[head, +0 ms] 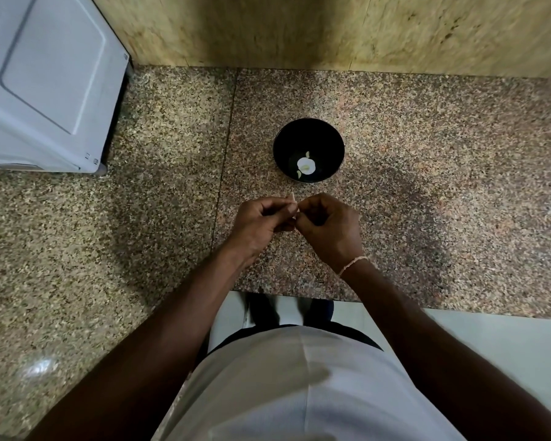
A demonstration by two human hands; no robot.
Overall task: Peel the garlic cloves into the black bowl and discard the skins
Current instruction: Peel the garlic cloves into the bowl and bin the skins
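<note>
Pinching a garlic clove (295,209) between them, the left hand (261,224) and the right hand (328,227) meet fingertip to fingertip above the granite counter (458,202), a little toward six o'clock from the black bowl (282,144). Both hands have their fingers curled in tight, so almost nothing of the clove shows except a pale sliver of skin poking up between the thumbs; how much of it is already bare I cannot tell.

From where I stand this looks like the peeling itself, and doing it well probably means one hand holding the clove steady while the other hand's nails lift the papery edge and draw it off in long strips, not crumbs. It would also help to work close over the counter so that loose flakes land where they can be gathered and thrown away, not in the bowl.

The black bowl sits upright at twelve o'clock from the hands, apart from them. Inside, on its floor, lie a few pale pieces: one round and white in the middle, with smaller yellowish bits just beside it at one and seven o'clock. Whether these are peeled garlic or something else is hard to say at this size.

Away at ten o'clock stands a white appliance (45,84), hard against the stone wall (331,30).
</note>
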